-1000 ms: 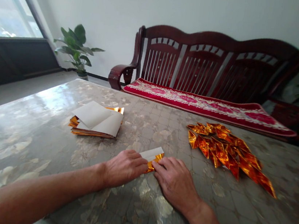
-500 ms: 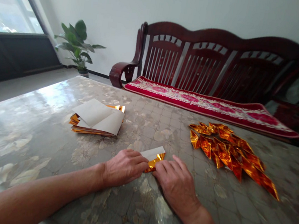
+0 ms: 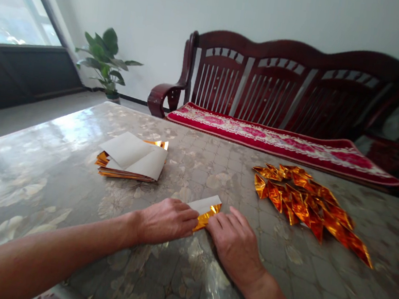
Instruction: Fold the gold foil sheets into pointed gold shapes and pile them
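Observation:
A sheet of gold foil paper (image 3: 205, 217), partly folded, lies on the table between my hands. Its white back shows along the far side and its gold face along the near side. My left hand (image 3: 170, 221) is closed on the left end, fingers curled over it. At the right end, my right hand (image 3: 233, 240) grips the edge with bent fingers; its thumb is mostly hidden. To the right rests a pile of folded gold foil pieces (image 3: 303, 197). A stack of foil paper sheets (image 3: 134, 155), white side up, sits to the left.
The table (image 3: 181, 284) has a patterned, glossy cover. Beyond its far edge stands a dark red wooden bench (image 3: 285, 82) with a red floral cushion (image 3: 253, 131). A potted plant (image 3: 108, 59) is at the back left, near a window (image 3: 20, 3).
Both hands stay on the foil paper with only a slight shift. A bit more of the gold strip shows between the fingers. The view has moved slightly.

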Available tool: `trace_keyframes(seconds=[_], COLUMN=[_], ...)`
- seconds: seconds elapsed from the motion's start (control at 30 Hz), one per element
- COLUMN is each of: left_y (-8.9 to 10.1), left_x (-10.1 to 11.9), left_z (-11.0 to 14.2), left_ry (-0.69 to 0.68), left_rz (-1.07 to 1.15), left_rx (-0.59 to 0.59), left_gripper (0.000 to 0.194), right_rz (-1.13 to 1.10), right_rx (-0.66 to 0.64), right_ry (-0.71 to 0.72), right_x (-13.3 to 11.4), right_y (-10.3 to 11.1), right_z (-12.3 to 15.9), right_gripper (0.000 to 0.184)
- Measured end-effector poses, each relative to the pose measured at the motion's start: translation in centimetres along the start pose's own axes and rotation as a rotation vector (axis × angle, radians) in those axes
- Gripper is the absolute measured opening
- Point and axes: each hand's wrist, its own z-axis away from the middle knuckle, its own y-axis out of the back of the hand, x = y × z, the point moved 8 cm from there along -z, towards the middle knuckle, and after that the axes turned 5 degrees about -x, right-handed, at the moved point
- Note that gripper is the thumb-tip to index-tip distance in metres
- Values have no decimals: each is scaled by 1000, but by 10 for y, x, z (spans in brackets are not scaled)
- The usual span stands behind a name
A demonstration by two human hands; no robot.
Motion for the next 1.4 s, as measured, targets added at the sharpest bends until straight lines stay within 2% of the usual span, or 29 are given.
trace_keyframes(seconds=[0.1,0.3,0.53,0.7,0.83,0.97,1.27,1.4], left_y=[-3,-6,-6,-3,-4,-6,-3,-3], left_x=[12,21,23,18,9,-5,-21,-19], left_z=[0,2,3,0,-4,-8,-8,-7], left_ry=[-119,-138,-142,-104,-23,103,282,240], left_rz=[-112,-210,-223,-189,-116,-18,181,276], left_rx=[-10,34,66,93,101,83,76,69], left_gripper=[20,16,12,12,14,16,19,20], right_rz=[-24,-90,-137,-161,-129,-106,-110,-162], right_rx=[2,-15,-125,-198,-217,-183,-39,-31], right_ry=[19,56,41,89,85,51,-25,-62], right_x=[0,-2,1,0,-1,-3,4,6], right_y=[1,-1,-10,-7,-3,-1,-4,-7], right_z=[0,-1,3,1,-3,-7,-9,-7], right_gripper=[22,19,14,15,6,8,15,15])
